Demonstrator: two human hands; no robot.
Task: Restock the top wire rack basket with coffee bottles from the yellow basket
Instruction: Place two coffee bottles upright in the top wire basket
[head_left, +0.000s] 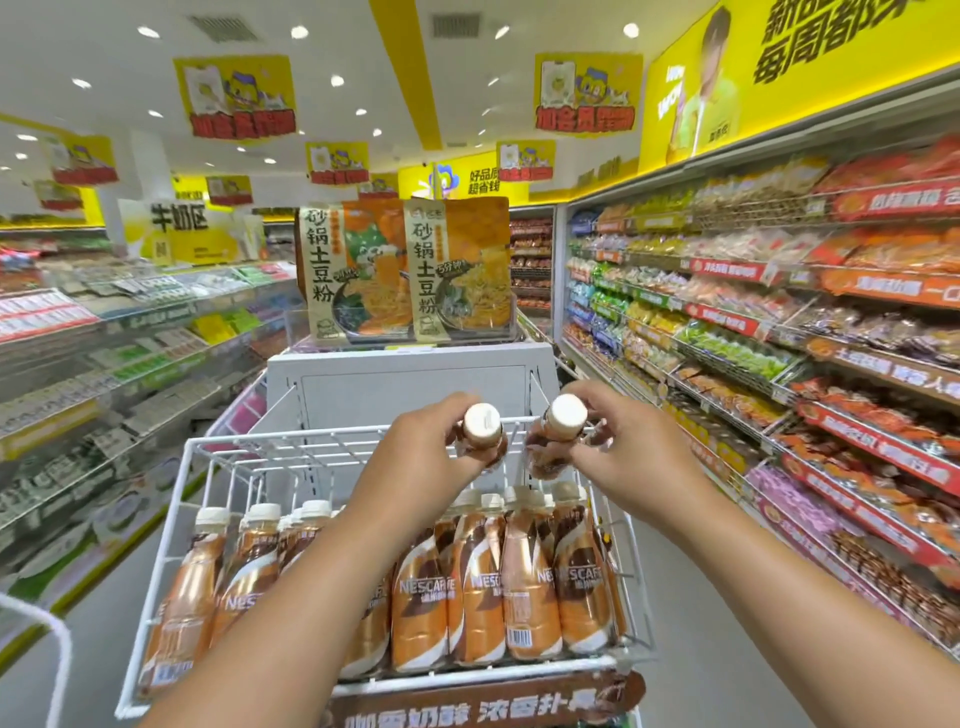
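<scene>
i work from the white wire rack basket (208, 452) down to the caps. its front rail is lined with upright orange-and-brown plastic coffee bottles (524, 587), packed along the front right corner and thinner toward the front left, while the rear half near the back rail shows bare wire. the yellow basket is out of view, so i cannot say how much stock remains there.

my left hand (421, 447) has its fingers curled round the neck of one cream-capped coffee bottle (483, 431); my right hand (618, 441) pinches the shoulder of a second cream-capped bottle (563, 423). both bottles hang upright over the back of the basket, just beside each other but apart.

to do this well, i judge i should lower each straight down onto the wire floor behind the standing rows, base flat across the wires so it cannot tip through a gap, labels facing front, and let go only once each stands against its neighbour
</scene>
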